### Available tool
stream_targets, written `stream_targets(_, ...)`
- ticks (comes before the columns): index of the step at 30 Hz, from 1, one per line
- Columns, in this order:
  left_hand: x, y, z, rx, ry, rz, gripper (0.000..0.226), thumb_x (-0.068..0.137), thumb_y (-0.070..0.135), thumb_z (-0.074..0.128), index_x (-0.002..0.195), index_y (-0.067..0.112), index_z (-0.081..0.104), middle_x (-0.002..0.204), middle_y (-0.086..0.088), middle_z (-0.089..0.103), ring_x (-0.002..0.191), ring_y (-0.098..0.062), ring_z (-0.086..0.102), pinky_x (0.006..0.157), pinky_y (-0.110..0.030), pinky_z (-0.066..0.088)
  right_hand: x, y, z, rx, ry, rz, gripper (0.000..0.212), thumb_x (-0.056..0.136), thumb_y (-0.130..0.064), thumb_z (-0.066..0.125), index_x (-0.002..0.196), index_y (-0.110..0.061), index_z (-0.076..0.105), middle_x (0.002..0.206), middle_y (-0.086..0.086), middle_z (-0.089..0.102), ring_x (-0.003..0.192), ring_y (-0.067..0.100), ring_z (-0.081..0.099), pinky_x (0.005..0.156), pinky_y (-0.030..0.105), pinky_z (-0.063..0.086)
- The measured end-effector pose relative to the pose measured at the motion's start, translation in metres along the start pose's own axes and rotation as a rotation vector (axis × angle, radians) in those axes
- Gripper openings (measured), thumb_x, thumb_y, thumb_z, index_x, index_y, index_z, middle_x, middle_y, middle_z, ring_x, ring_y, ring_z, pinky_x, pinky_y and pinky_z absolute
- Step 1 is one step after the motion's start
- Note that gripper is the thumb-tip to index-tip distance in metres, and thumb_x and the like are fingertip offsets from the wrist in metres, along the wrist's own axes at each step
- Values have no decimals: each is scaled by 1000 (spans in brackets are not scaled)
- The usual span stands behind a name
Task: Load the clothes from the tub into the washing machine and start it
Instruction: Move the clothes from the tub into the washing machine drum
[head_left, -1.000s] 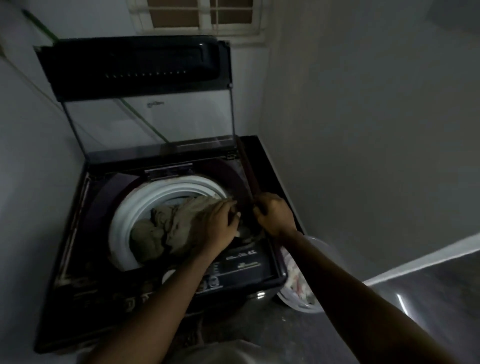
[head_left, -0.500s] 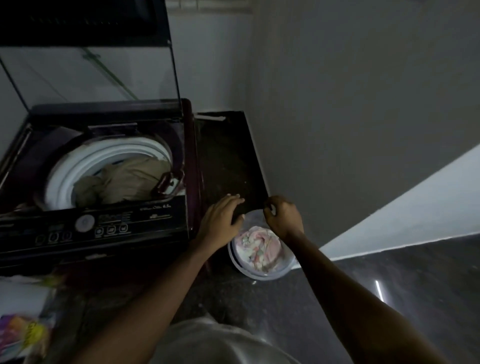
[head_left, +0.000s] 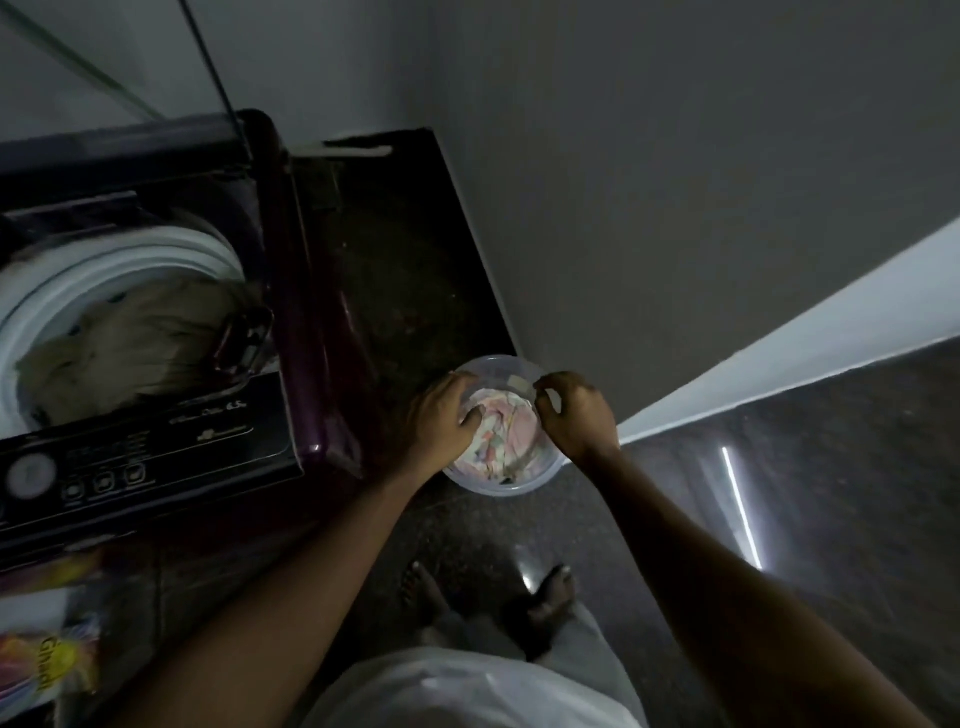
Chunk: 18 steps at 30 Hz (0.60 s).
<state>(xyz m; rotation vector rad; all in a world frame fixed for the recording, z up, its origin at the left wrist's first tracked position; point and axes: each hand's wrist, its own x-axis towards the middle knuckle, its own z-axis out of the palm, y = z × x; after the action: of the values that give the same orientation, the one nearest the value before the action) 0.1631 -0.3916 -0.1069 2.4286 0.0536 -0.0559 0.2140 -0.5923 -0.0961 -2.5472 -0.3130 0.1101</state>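
A pale round tub (head_left: 511, 486) stands on the dark floor to the right of the top-loading washing machine (head_left: 218, 431). Pink and white patterned clothes (head_left: 506, 434) lie inside it. My left hand (head_left: 441, 415) reaches into the tub's left side, fingers curled down onto the cloth. My right hand (head_left: 571, 410) hovers over the tub's right rim, fingers bent and pinched, touching the cloth's edge. The machine's lid is up, and a beige garment (head_left: 130, 348) fills its white drum.
A grey wall (head_left: 675, 208) rises close behind the tub. A dark low platform (head_left: 405, 249) lies between machine and wall. A colourful detergent packet (head_left: 47, 660) sits at the lower left. My bare feet (head_left: 550, 592) stand just in front of the tub.
My hands left the machine's drum, swung right and dropped into the tub. The view turned down and right with them.
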Motion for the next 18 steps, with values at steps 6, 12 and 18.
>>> stream_targets(6,26,-27,63,63,13,-58,45,86,22,68,128,9,60,129,-9,62,120,-28,57,97,-36,44,26,56,54,53,-106,74,30,94,-34,52,106,-13,69,106,8,70,93,25,64,79,32,50)
stream_targets(12,62,-109,186,109,-49,-58,44,79,19,73,119,6,64,119,-12,67,111,-32,63,93,-40,50,41,156,174,-52,-257,115,33,96,-35,49,115,-12,66,113,11,66,101,29,62,85,34,48)
stream_targets(18,100,-210,326,203,-121,-91,64,87,29,66,142,7,43,141,-13,51,132,-30,46,108,-42,38,69,271,311,-454,-685,29,49,95,-36,49,140,-20,42,139,8,46,124,30,45,100,42,41)
